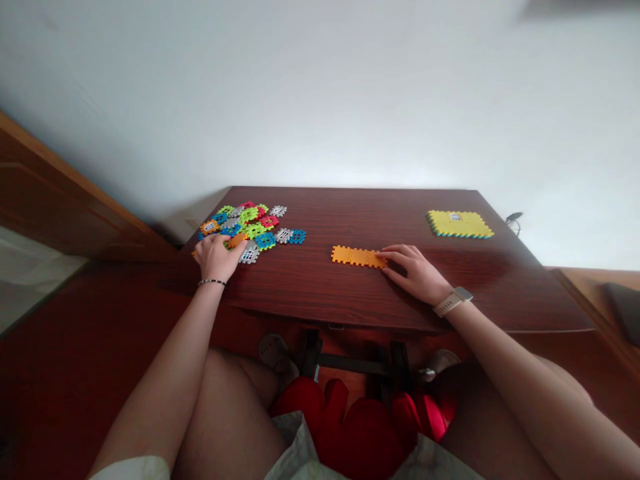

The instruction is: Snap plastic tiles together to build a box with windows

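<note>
My left hand [217,257] is at the near left of a pile of interlocking plastic tiles. Its thumb and index finger close around an orange tile [237,239]; the other fingertips are partly hidden. Blue tiles [297,237], green tiles [265,241], red tiles [269,222] and grey window tiles [249,253] lie around it, overlapping. Near mid-table, a flat orange strip [355,257] of joined tiles lies on the surface. My right hand [410,270] holds its right end, index finger on top and thumb by the near edge.
The dark brown table [310,290] stands against a white wall [350,100]. At the back right lies a yellow panel [467,225] with a toothed edge, a blue-green layer beneath and a small grey window piece [455,217] on it. A wooden door [75,193] is at the left.
</note>
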A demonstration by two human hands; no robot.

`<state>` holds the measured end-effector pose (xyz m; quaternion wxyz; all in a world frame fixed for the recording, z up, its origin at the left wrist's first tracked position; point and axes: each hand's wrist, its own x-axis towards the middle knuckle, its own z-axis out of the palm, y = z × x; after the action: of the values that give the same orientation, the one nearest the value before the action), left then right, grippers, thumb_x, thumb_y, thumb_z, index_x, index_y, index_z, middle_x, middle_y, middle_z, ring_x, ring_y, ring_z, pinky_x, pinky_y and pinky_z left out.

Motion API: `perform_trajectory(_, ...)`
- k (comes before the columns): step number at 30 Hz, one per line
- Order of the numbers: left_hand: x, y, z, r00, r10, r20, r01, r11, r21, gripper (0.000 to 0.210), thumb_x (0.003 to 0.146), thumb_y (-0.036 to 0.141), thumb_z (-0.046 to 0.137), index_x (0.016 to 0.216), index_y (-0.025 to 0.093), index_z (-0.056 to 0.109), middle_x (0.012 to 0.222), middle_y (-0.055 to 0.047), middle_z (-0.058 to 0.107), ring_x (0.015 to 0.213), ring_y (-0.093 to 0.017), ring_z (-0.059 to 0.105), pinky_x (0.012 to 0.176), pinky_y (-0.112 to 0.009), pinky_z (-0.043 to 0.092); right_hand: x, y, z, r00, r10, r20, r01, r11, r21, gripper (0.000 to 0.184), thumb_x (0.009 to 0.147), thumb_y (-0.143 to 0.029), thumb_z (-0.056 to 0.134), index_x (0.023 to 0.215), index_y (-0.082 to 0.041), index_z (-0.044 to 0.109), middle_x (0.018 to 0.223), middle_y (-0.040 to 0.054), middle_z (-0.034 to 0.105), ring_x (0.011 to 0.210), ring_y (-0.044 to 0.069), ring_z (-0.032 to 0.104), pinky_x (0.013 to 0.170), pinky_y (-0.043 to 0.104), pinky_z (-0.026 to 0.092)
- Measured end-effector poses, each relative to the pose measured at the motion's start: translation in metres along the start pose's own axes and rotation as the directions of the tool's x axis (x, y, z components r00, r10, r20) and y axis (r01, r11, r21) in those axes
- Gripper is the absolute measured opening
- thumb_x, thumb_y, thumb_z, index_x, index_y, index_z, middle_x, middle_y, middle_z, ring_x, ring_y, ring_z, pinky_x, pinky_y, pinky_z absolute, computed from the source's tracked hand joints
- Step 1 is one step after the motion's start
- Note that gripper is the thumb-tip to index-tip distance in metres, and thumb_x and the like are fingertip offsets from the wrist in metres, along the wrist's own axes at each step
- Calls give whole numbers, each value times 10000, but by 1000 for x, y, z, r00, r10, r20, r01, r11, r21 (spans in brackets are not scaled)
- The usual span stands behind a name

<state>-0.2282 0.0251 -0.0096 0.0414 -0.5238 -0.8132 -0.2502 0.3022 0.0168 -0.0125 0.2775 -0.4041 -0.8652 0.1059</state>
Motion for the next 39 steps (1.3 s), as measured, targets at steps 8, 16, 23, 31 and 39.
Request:
perform_trajectory(8, 8, 7, 12, 997, -75, -12, 74, 997, -27, 460, 868, 551, 742, 1130, 173, 743, 1424, -233, 635, 1417, -479, 486, 1224, -657, 373, 0, 0, 1, 1000, -11, -12, 11, 1000, 0, 360, 1071, -378, 606, 1395, -294, 739, 1363, 143, 707, 1270, 368, 657, 1142, 621, 558)
perform_trajectory(16, 4, 26, 4, 996, -19, -86, 12, 996, -90, 350, 864, 444, 760, 1096, 199, 666, 1378, -207, 652, 1411, -456, 500, 1222, -629, 386, -1, 2, 2, 1000, -8, -11, 8, 1000, 3, 373, 1065, -369, 611, 1414, -316, 732, 1375, 129, 706, 1277, 363, 652, 1150, 618, 561)
perform_trajectory(23, -13, 67, -3, 934, 295, -200, -329, 930, -166, 384, 925, 313, 763, 1256, 222, 591, 1470, -160, 580, 1466, -365, 482, 1295, -563, 335, -1, 2, 3, 1000, -16, -23, 16, 1000, 5, 368, 1065, -370, 614, 1409, -313, 734, 1371, 127, 711, 1275, 364, 652, 1147, 626, 561)
perform_trajectory(31, -32, 122, 9, 858, 480, -184, -514, 802, -304, 447, 967, 265, 749, 1387, 284, 596, 1390, -113, 675, 1346, -350, 614, 1218, -547, 470, -1, 2, 3, 1000, -11, -12, 11, 1000, 8, 372, 1061, -356, 620, 1414, -316, 729, 1406, 119, 704, 1317, 370, 636, 1179, 636, 545)
perform_trajectory(39, -52, 172, 26, 786, 591, -184, -599, 653, -463, 455, 969, 191, 737, 1404, 252, 613, 1355, -111, 703, 1281, -307, 656, 1154, -480, 537, -1, -2, 2, 1000, -8, -13, 8, 1000, 2, 365, 1065, -354, 625, 1405, -291, 741, 1380, 132, 712, 1291, 361, 646, 1165, 604, 555)
